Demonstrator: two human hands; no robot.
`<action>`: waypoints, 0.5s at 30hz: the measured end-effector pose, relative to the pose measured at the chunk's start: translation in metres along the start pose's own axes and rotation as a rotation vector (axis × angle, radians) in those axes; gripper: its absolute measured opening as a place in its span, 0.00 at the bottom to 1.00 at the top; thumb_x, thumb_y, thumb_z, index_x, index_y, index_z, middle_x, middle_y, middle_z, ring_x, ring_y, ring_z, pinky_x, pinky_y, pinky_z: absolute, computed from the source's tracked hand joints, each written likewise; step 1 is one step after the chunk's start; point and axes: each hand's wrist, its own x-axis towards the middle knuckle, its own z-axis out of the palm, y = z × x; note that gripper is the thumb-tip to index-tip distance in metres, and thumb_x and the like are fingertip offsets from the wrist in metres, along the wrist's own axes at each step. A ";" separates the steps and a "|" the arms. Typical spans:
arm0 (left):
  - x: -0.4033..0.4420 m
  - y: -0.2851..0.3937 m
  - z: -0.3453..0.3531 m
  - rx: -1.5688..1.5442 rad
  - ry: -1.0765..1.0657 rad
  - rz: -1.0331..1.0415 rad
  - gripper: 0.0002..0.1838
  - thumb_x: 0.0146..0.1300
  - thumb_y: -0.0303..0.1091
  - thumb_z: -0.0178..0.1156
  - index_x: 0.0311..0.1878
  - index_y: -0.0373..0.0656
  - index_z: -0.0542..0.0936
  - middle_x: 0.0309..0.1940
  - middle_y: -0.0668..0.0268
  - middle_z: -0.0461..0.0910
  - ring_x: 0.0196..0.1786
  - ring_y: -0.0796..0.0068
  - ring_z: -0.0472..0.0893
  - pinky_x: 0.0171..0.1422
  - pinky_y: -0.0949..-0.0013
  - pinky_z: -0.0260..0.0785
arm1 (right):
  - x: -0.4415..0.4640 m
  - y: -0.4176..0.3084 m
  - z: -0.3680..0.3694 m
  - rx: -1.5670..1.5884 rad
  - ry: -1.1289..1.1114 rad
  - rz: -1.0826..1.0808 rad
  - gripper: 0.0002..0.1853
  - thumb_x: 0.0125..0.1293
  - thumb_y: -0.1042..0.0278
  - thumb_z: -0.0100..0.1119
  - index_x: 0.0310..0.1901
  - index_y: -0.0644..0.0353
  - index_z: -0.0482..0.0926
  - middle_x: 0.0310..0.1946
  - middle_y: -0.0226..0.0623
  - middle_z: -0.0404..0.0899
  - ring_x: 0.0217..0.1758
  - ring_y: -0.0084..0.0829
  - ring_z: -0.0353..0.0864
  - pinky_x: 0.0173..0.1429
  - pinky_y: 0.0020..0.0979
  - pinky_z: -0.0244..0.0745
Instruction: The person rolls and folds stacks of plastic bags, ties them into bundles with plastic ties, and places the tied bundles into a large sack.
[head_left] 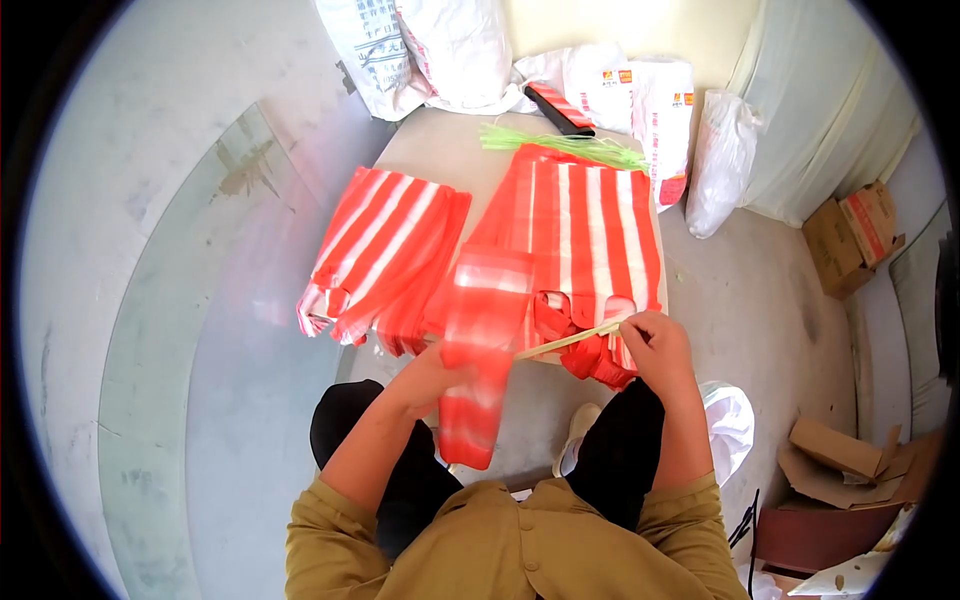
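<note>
My left hand (430, 383) is closed on a folded red-and-white striped bag bundle (485, 350), which hangs over the table's front edge and is partly blurred. A pale yellow strip (568, 342) runs from behind this bundle to my right hand (650, 340), whose fingers pinch its end. Beyond my hands, a wide stack of red-and-white striped bags (590, 230) lies on the table's right part. Another striped stack (390, 245) lies on the left part. Green strips (570, 146) lie across the far end of the right stack.
The pale table (440, 145) holds a black object with a striped top (560, 108) at its back. White sacks (455, 50) stand behind. On the right are a white bag (724, 160), cardboard boxes (845, 240) and an open carton (850, 465).
</note>
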 end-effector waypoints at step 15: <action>0.006 -0.019 0.022 0.918 0.287 0.188 0.34 0.58 0.20 0.66 0.70 0.38 0.69 0.45 0.57 0.84 0.51 0.69 0.83 0.57 0.65 0.75 | 0.015 -0.123 -0.010 -0.169 -0.374 -0.754 0.04 0.63 0.68 0.63 0.33 0.57 0.82 0.29 0.36 0.79 0.34 0.41 0.80 0.37 0.38 0.74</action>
